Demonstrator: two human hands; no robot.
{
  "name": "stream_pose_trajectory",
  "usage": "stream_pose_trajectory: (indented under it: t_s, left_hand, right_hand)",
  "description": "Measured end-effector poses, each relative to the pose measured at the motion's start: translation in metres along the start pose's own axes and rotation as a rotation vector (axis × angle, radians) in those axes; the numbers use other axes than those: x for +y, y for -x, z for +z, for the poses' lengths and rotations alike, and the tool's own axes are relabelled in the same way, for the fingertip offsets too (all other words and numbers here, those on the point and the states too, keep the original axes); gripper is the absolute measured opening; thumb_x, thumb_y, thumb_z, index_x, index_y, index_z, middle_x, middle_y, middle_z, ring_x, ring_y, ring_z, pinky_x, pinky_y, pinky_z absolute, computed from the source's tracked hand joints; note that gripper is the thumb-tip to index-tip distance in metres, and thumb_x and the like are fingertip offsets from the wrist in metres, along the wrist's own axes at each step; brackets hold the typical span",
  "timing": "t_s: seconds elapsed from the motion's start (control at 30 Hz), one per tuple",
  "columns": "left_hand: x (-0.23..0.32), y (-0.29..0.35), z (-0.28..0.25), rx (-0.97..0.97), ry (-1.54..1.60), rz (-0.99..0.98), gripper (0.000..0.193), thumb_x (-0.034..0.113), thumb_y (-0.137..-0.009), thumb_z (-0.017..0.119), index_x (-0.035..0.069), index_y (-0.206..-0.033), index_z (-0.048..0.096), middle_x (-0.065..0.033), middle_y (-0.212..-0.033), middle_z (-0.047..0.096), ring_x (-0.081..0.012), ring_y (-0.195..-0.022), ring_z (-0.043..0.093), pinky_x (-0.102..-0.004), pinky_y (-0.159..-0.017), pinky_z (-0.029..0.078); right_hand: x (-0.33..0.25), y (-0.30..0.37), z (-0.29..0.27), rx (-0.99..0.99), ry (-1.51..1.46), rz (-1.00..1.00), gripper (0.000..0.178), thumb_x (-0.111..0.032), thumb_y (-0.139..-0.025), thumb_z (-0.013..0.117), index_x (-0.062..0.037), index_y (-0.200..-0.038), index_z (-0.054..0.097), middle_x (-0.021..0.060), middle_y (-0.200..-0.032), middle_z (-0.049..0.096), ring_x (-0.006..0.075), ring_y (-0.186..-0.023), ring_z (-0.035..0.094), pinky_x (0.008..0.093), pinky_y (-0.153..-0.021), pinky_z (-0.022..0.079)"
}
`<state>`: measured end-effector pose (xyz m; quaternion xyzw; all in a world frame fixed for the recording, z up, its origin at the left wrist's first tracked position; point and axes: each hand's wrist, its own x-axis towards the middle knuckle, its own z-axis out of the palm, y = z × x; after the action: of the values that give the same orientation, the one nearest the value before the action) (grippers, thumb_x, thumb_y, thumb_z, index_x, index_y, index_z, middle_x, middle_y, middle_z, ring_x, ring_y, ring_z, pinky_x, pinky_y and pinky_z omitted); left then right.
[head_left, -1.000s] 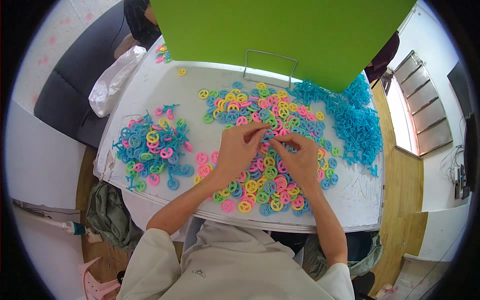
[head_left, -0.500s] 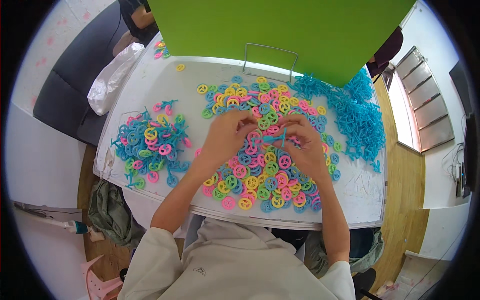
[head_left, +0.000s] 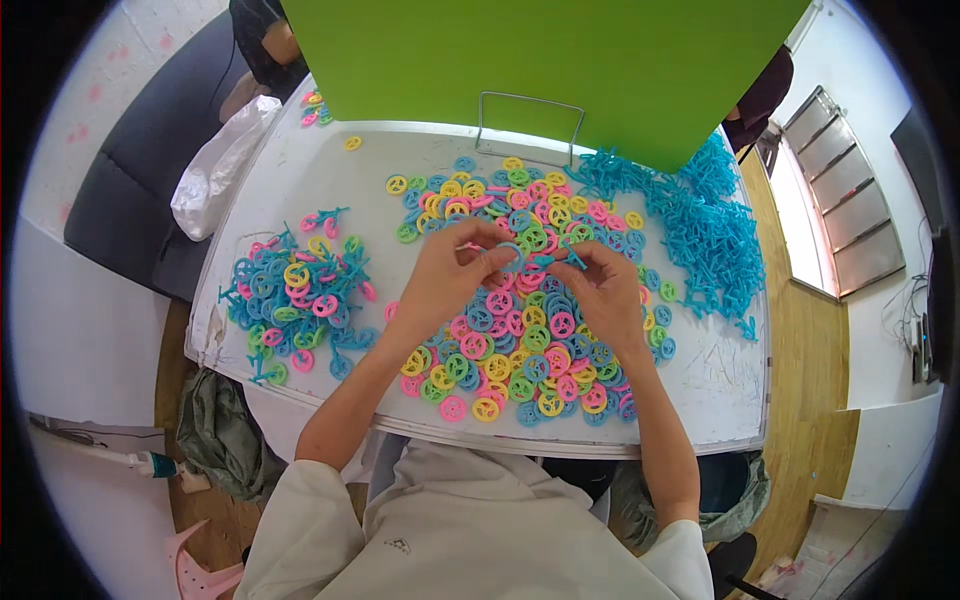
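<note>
Above a spread of small plastic spoked wheels [head_left: 535, 367] in pink, yellow, green and blue, both my hands are raised close together. My left hand [head_left: 458, 268] pinches a blue spoked wheel [head_left: 513, 258] between thumb and fingers. Opposite it, my right hand [head_left: 608, 290] grips a teal plastic stem with a crossbar [head_left: 572, 256]. The stem's inner end points at the wheel; whether they touch is hard to make out. At the left lies a heap of teal stems with wheels on them [head_left: 290, 285].
Loose teal stems [head_left: 712, 240] form a big pile at the right of the white table [head_left: 690, 390]. A green panel [head_left: 540, 60] stands across the far side, with a wire stand [head_left: 530, 130] before it. Parts of other people [head_left: 280, 42] show beyond the table.
The blue wheel in my left hand now shows clearly, upright beside the stem. My right hand has tilted the stem's crossbar. The whole view has shifted slightly.
</note>
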<state>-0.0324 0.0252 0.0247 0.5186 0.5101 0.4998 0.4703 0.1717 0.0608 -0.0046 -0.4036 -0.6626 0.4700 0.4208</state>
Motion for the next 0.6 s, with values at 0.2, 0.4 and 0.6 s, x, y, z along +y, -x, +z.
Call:
stream_pose_trajectory:
  t_s: [0.2,0.4,0.6]
  left_hand:
    - [-0.013,0.001,0.008,-0.074,0.033,-0.078,0.015,0.013,-0.093,0.058,0.000,-0.098,0.053,-0.0049,-0.087,0.061,-0.0123,-0.074,0.064,-0.0260,-0.065,0.055]
    - [-0.019,0.002,0.013,-0.038,0.201,-0.073,0.003,0.001,-0.094,0.051,-0.001,-0.094,0.048,-0.0082,-0.088,0.062,-0.0135,-0.077,0.064,-0.0282,-0.067,0.058]
    - [-0.020,0.010,0.025,0.101,-0.146,0.166,0.004,-0.007,-0.091,0.047,-0.005,-0.094,0.049,-0.0149,-0.082,0.064,-0.0219,-0.074,0.069,-0.0291,-0.060,0.057]
  right_hand:
    - [0.000,0.000,0.004,-0.007,0.066,-0.135,0.013,-0.002,-0.080,0.067,0.0000,-0.093,0.065,0.0062,-0.079,0.067,0.0120,-0.069,0.059,0.0245,-0.061,0.046]
    - [0.007,0.001,0.008,-0.028,0.080,-0.257,0.014,0.000,-0.079,0.068,0.0004,-0.092,0.063,0.0062,-0.079,0.065,0.0126,-0.070,0.059,0.0270,-0.061,0.046]
    - [0.007,0.002,0.003,-0.085,0.070,-0.076,0.012,-0.003,-0.083,0.068,-0.0002,-0.093,0.062,0.0023,-0.082,0.065,0.0064,-0.076,0.058,0.0225,-0.067,0.046]
